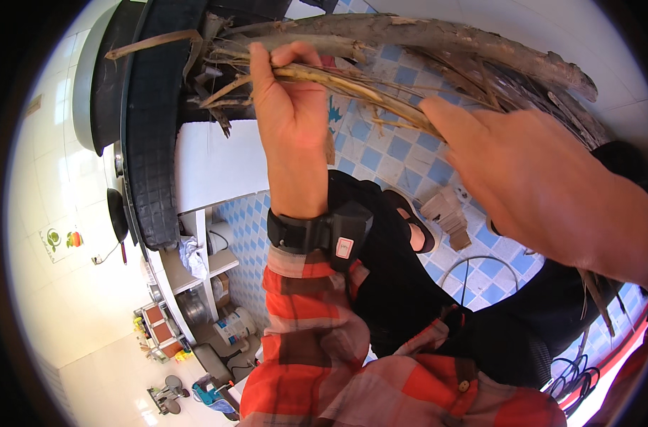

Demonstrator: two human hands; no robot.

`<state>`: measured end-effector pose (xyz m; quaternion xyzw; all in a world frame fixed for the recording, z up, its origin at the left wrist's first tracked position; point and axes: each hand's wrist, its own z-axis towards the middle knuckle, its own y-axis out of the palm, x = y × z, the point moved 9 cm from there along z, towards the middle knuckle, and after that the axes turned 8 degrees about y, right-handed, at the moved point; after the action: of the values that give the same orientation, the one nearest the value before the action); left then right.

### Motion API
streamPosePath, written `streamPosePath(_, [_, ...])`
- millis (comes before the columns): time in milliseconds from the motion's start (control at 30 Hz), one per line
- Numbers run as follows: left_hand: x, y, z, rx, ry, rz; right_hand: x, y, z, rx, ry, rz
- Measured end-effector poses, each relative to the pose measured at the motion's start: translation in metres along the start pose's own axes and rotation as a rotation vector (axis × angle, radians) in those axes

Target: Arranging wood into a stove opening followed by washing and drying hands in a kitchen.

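Observation:
My left hand (292, 101) is raised at the upper middle, its fingers curled around a bundle of thin dry sticks (350, 88). My right hand (516, 160) grips the same bundle farther right, thumb along the top. The sticks run slightly downward from left to right between both hands; their frayed left ends stick out past my left hand. Behind them lies a thick, barked log (436, 34), with a shorter branch (313, 45) beside it. A bent strip of wood (153, 44) juts out over the dark stove edge (153, 176) at left.
More branches and bark (484, 80) lie against the wall at upper right. Torn cardboard (446, 213) lies on the blue and white tiled floor near my shoe (414, 224). A black cable (575, 379) coils at lower right. Shelves (222, 267) hold a bucket (233, 325) at left.

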<state>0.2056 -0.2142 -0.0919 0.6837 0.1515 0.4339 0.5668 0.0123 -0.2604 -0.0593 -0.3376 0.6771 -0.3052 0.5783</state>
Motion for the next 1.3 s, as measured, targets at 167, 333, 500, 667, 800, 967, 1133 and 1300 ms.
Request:
streamPosePath(167, [-0.010, -0.005, -0.011, 0.154, 0.041, 0.188, 0.007, 0.005, -0.020, 0.029, 0.021, -0.057])
streamPosePath(333, [-0.002, 0.009, -0.024, 0.190, 0.146, 0.449, 0.011, 0.000, -0.031, 0.050, 0.053, -0.119])
streamPosePath(500, [-0.018, 0.011, -0.017, 0.166, -0.133, 0.425, 0.008, -0.003, -0.044, 0.014, 0.059, -0.191])
streamPosePath(667, [-0.013, 0.001, -0.019, 0.114, -0.311, 0.337, -0.002, 0.006, -0.031, 0.061, -0.075, -0.108])
streamPosePath(800, [-0.007, -0.012, -0.008, 0.106, -0.293, 0.319, -0.013, -0.003, -0.014, 0.122, -0.194, 0.087])
streamPosePath(967, [0.020, -0.008, 0.005, 0.045, -0.315, 0.176, -0.034, 0.015, 0.011, -0.006, -0.218, -0.016])
streamPosePath(1133, [0.039, -0.014, 0.018, -0.013, -0.284, 0.097, -0.050, 0.009, 0.029, 0.125, -0.262, -0.084])
streamPosePath(1300, [0.045, -0.015, 0.023, 0.012, -0.274, 0.199, -0.055, 0.014, 0.039, 0.138, -0.198, 0.038])
